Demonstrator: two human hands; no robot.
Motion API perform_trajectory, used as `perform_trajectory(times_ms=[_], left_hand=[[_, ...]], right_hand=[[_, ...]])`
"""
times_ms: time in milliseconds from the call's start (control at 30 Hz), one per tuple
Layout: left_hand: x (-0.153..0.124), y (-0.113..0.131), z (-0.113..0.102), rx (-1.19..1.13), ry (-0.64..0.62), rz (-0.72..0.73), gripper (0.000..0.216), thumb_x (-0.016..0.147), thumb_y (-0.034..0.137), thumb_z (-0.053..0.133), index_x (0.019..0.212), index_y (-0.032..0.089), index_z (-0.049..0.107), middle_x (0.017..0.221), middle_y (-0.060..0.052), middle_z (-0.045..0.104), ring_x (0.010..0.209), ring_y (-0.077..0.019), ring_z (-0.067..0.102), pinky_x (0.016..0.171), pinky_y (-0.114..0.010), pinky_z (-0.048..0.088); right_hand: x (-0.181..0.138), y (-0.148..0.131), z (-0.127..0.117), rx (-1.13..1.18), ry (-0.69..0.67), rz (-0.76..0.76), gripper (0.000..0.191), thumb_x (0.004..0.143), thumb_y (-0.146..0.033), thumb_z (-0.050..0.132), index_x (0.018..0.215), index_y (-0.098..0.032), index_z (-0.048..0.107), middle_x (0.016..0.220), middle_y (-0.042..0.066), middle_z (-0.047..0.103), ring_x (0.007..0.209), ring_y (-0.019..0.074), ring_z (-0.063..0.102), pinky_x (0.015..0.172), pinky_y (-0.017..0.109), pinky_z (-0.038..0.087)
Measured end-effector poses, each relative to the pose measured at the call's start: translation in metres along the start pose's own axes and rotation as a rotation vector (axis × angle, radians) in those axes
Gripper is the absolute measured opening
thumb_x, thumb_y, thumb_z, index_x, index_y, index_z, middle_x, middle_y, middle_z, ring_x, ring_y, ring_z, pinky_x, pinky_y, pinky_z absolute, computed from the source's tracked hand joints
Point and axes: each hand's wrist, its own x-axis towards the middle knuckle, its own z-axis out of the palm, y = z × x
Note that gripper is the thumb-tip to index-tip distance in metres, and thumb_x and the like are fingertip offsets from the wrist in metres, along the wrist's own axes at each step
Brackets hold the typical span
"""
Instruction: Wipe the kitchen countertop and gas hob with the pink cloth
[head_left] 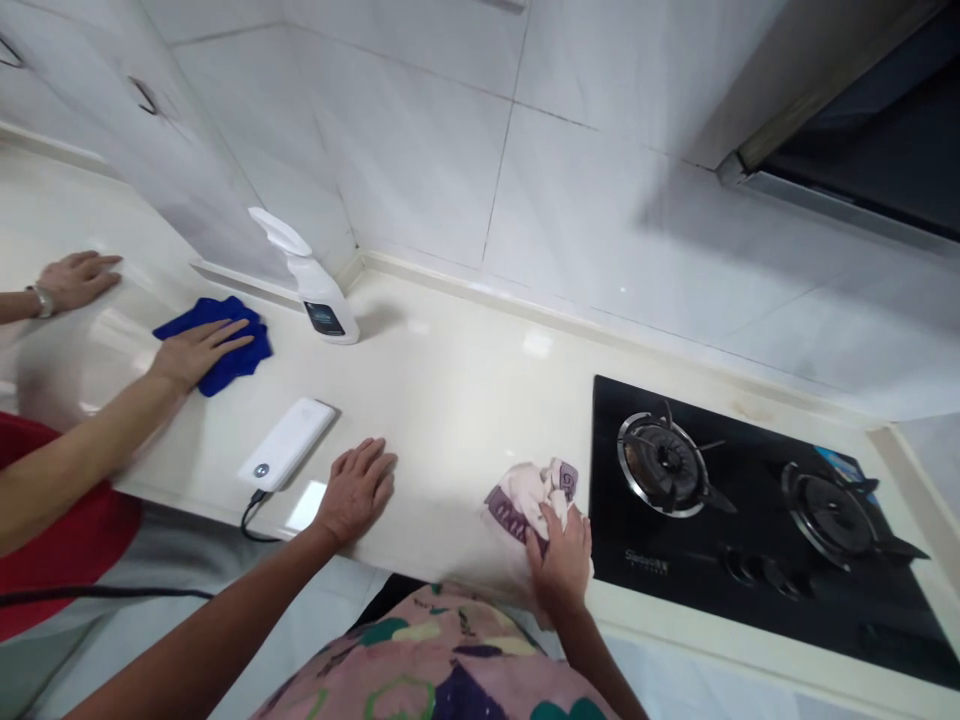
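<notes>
My left hand [355, 490] rests palm down on the pale stone countertop [442, 400], holding nothing, just right of a white power bank [286, 445] with a black cable at its end. My right hand [559, 555] presses on a crumpled white and purple cloth [529, 500] and grips it at the counter's front edge. That cloth lies next to the black glass gas hob [750, 520]. Farther left, a co-worker's hand [199, 355] lies on a blue microfibre cloth [217, 345].
A white spray bottle [315, 285] stands near the back wall. The co-worker's other hand [79, 280] rests at the far left, and a red sleeve or garment [52, 520] fills the lower left. White tiles [510, 170] cover the wall, with a range hood [847, 130] above the hob.
</notes>
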Motion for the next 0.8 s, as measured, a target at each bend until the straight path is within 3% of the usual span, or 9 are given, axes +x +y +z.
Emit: perform_trajectory(times_ms=[100, 233, 367, 433, 500, 567, 700, 800], left_hand=[[0.000, 0.002, -0.001, 0.002, -0.006, 0.005, 0.036, 0.105, 0.034, 0.045, 0.128, 0.019, 0.068, 0.149, -0.018, 0.061, 0.144, -0.0364, 0.050, 0.114, -0.055, 0.039], [-0.001, 0.000, 0.001, -0.032, -0.006, -0.011, 0.036, 0.104, 0.032, 0.045, 0.128, 0.020, 0.068, 0.151, -0.018, 0.060, 0.147, -0.0357, 0.048, 0.116, -0.056, 0.037], [-0.002, 0.001, 0.007, -0.113, 0.021, -0.055, 0.037, 0.104, 0.034, 0.046, 0.132, 0.021, 0.066, 0.149, -0.016, 0.062, 0.145, -0.0337, 0.050, 0.117, -0.054, 0.037], [-0.002, 0.011, 0.008, -0.146, 0.083, -0.136, 0.041, 0.104, 0.036, 0.047, 0.138, 0.020, 0.063, 0.149, -0.018, 0.061, 0.144, -0.0339, 0.051, 0.116, -0.053, 0.039], [0.000, 0.029, 0.007, -0.157, 0.132, -0.176, 0.047, 0.103, 0.037, 0.049, 0.145, 0.020, 0.059, 0.155, -0.020, 0.055, 0.148, -0.0354, 0.046, 0.116, -0.054, 0.037], [0.005, 0.053, 0.003, -0.157, 0.109, -0.114, 0.051, 0.102, 0.037, 0.052, 0.150, 0.023, 0.058, 0.164, -0.019, 0.046, 0.156, -0.0381, 0.036, 0.120, -0.058, 0.032], [0.028, 0.104, 0.003, -0.185, -0.072, 0.005, 0.067, 0.093, 0.054, 0.065, 0.155, 0.032, 0.055, 0.176, -0.014, 0.027, 0.162, -0.0467, 0.014, 0.124, -0.068, 0.016], [0.051, 0.136, 0.011, -0.221, -0.218, -0.048, 0.081, 0.084, 0.067, 0.071, 0.157, 0.036, 0.053, 0.178, -0.010, 0.020, 0.161, -0.0532, 0.005, 0.122, -0.076, 0.007]], right_hand=[[-0.012, -0.016, 0.001, 0.049, 0.036, 0.111, 0.052, 0.100, -0.049, 0.051, 0.137, -0.016, 0.066, 0.146, 0.024, 0.049, 0.140, 0.0406, 0.041, 0.118, 0.062, 0.032], [0.038, -0.073, 0.005, 0.145, 0.028, 0.310, 0.053, 0.098, -0.045, 0.051, 0.140, -0.014, 0.064, 0.152, 0.026, 0.045, 0.142, 0.0431, 0.038, 0.117, 0.066, 0.029], [0.089, -0.141, 0.015, 0.296, -0.165, 0.198, 0.061, 0.095, -0.045, 0.060, 0.150, -0.021, 0.057, 0.166, 0.021, 0.033, 0.153, 0.0447, 0.026, 0.121, 0.070, 0.019], [0.104, -0.150, 0.019, 0.380, -0.232, 0.053, 0.063, 0.095, -0.050, 0.062, 0.152, -0.026, 0.056, 0.169, 0.017, 0.034, 0.155, 0.0410, 0.027, 0.123, 0.065, 0.024], [0.114, -0.131, 0.019, 0.411, -0.205, -0.034, 0.061, 0.097, -0.054, 0.057, 0.152, -0.027, 0.056, 0.167, 0.013, 0.040, 0.153, 0.0332, 0.036, 0.121, 0.054, 0.035], [0.120, -0.089, 0.013, 0.377, -0.112, 0.007, 0.058, 0.102, -0.054, 0.047, 0.150, -0.023, 0.057, 0.164, 0.014, 0.045, 0.150, 0.0286, 0.041, 0.119, 0.048, 0.040], [0.116, 0.010, -0.008, 0.243, 0.003, 0.206, 0.063, 0.105, -0.049, 0.029, 0.144, -0.010, 0.059, 0.161, 0.025, 0.045, 0.154, 0.0377, 0.032, 0.122, 0.061, 0.031], [0.104, 0.050, -0.013, 0.164, 0.014, 0.265, 0.068, 0.104, -0.052, 0.026, 0.144, -0.008, 0.059, 0.162, 0.026, 0.043, 0.155, 0.0402, 0.031, 0.123, 0.063, 0.025]])
